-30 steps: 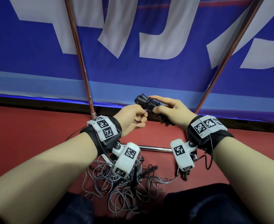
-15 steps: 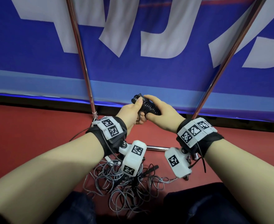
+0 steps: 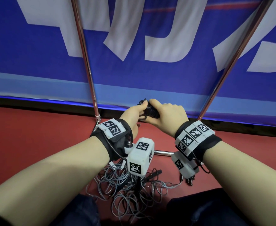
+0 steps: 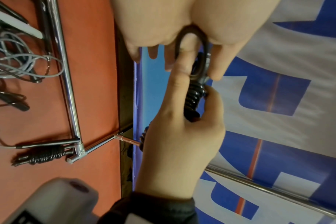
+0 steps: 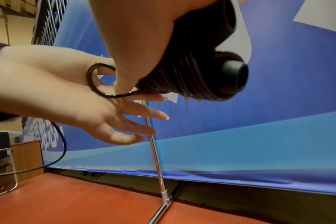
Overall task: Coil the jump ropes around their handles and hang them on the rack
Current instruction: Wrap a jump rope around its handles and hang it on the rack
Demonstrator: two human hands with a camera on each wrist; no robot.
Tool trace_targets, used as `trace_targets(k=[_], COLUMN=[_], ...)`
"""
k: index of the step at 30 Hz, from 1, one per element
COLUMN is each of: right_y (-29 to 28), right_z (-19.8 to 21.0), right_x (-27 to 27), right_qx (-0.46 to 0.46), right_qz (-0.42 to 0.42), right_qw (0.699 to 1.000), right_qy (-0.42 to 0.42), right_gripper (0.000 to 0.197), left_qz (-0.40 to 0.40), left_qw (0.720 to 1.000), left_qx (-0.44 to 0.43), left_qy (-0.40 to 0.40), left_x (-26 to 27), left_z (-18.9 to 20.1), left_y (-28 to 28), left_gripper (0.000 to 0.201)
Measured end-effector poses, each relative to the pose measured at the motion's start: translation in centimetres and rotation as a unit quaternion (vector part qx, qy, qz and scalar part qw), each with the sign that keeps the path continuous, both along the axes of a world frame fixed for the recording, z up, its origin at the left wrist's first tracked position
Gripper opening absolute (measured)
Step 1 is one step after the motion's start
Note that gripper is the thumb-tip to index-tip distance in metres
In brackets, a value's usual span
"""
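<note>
i'm finishing the coil: my right hand point(image 3: 166, 113) grips the wrapped black jump rope handles point(image 5: 192, 72), my left hand's point(image 3: 132, 115) fingers point(image 4: 217, 60) pinch the last loop point(image 5: 100, 81), which next needs tucking before hanging on the rack point(image 3: 85, 51).

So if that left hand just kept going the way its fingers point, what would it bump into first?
Probably the blue banner. The left hand holds a loop of black rope, its free fingers pointing past the rack's upright pole toward the banner. Depth is unclear, so the pole might come first.
</note>
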State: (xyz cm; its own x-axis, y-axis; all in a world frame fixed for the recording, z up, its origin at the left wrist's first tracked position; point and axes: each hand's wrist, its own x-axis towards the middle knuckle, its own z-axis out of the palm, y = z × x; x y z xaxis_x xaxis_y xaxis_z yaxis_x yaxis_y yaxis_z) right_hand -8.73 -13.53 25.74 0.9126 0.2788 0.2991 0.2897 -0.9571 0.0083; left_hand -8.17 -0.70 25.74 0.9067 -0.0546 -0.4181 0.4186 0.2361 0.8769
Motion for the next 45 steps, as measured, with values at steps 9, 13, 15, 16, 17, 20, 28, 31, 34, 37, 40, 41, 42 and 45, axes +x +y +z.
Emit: trace_targets(k=[9,13,15,16,17,20,28,31,34,37,40,41,42,45], right_y=[-0.2,0.4,0.6,0.7,0.7,0.5,-0.8,-0.4,0.6,1.5,1.9,2.0,2.0,2.2], right_z=[-0.2,-0.2,-0.2,-0.3,-0.3,-0.7,-0.2,0.0,0.8,1.4,1.8,2.0,2.2,2.7], right_x=[0.0,0.0,0.0,0.0,0.0,0.2,0.0,0.0,-0.3,-0.6,-0.8,-0.9,-0.9,-0.9], right_qx=[0.019,-0.046,-0.061,-0.063,-0.063,-0.048,0.232,0.493,0.614,0.667,0.695,0.699,0.695,0.639], right_qz=[0.054,0.033,0.027,0.025,0.023,0.031,-0.018,-0.021,-0.009,0.003,-0.003,-0.003,-0.005,-0.03], right_qw=[0.998,0.998,0.998,0.998,0.998,0.998,0.97,0.859,0.773,0.717,0.683,0.675,0.679,0.735], right_qy=[0.015,0.013,0.005,0.001,0.0,-0.002,0.065,0.136,0.161,0.203,0.226,0.234,0.237,0.225], right_gripper=[0.059,0.063,0.059,0.057,0.056,0.055,0.049,0.037,0.027,0.03,0.031,0.032,0.034,0.04], left_qz=[-0.083,-0.065,-0.067,-0.071,-0.077,-0.082,-0.019,-0.013,-0.049,-0.117,-0.121,-0.109,-0.103,-0.089], left_qw=[0.995,0.995,0.996,0.995,0.995,0.995,0.999,0.995,0.993,0.986,0.984,0.985,0.984,0.984], left_qx=[-0.051,-0.06,-0.04,-0.035,-0.032,-0.02,-0.044,-0.068,-0.045,-0.059,-0.07,-0.062,-0.054,-0.03], left_qy=[0.036,0.05,0.054,0.052,0.052,0.059,-0.026,-0.073,-0.102,-0.103,-0.106,-0.12,-0.136,-0.154], left_x=[-0.4,-0.9,-0.9,-0.8,-0.7,-0.4,0.5,0.0,-0.5,-1.0,-1.4,-1.3,-1.1,-1.0], left_z=[0.8,0.7,0.8,0.7,0.6,0.4,-0.4,0.2,0.1,-0.1,0.6,0.7,0.7,1.0], left_y=[1.0,0.2,0.2,0.2,0.2,0.6,1.1,0.8,0.0,-0.7,-0.7,-0.6,-0.5,-0.6], left_gripper=[0.07,0.067,0.067,0.068,0.07,0.078,0.065,0.032,0.021,0.041,0.049,0.048,0.047,0.047])
